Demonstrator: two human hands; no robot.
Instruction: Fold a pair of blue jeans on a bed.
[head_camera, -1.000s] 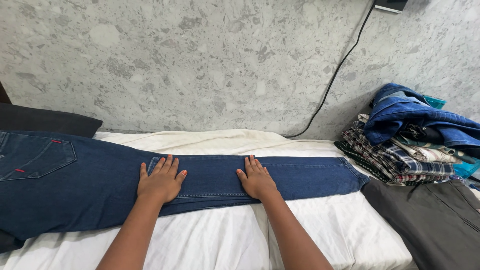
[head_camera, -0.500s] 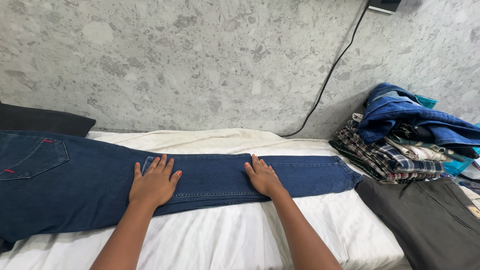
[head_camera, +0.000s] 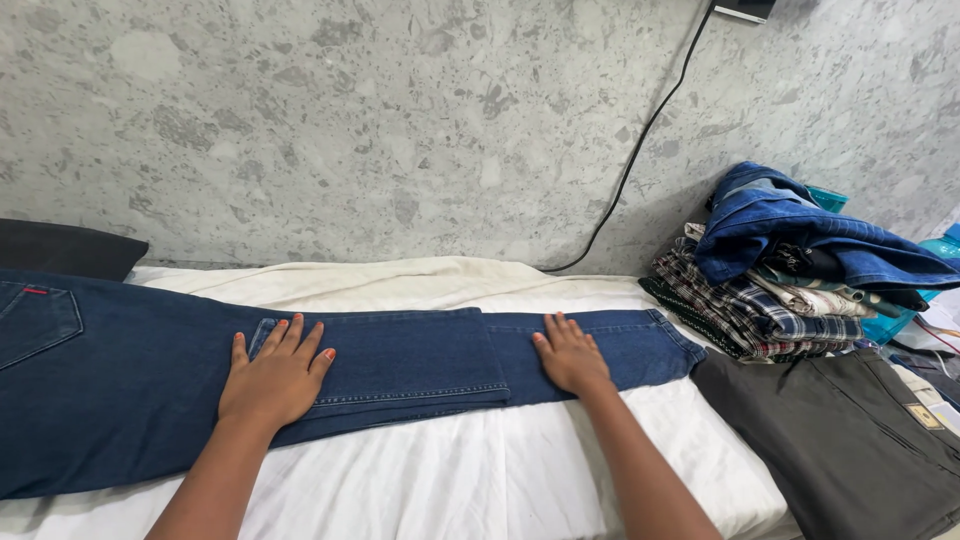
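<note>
Dark blue jeans (head_camera: 400, 365) lie flat across the white-sheeted bed (head_camera: 480, 470), left hand (head_camera: 272, 375) and right hand (head_camera: 572, 355) pressed open-palmed on the legs, gripping nothing; heavy, limp denim is likely best lifted by waistband or hems.

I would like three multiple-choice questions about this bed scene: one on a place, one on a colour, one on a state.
1. Where is the pile of folded clothes?
A. Right end of the bed, by the wall
B. On the floor
C. On the black pillow

2. What colour are the jeans under the hands?
A. Grey
B. Dark blue
C. White

3. How are the left hand and right hand?
A. Clenched in fists
B. Raised in the air
C. Pressed flat, fingers spread

Answers: 1 A, the pile sits at the right beside the wall. 2 B, the denim is dark blue. 3 C, both palms lie flat on the jeans.
</note>
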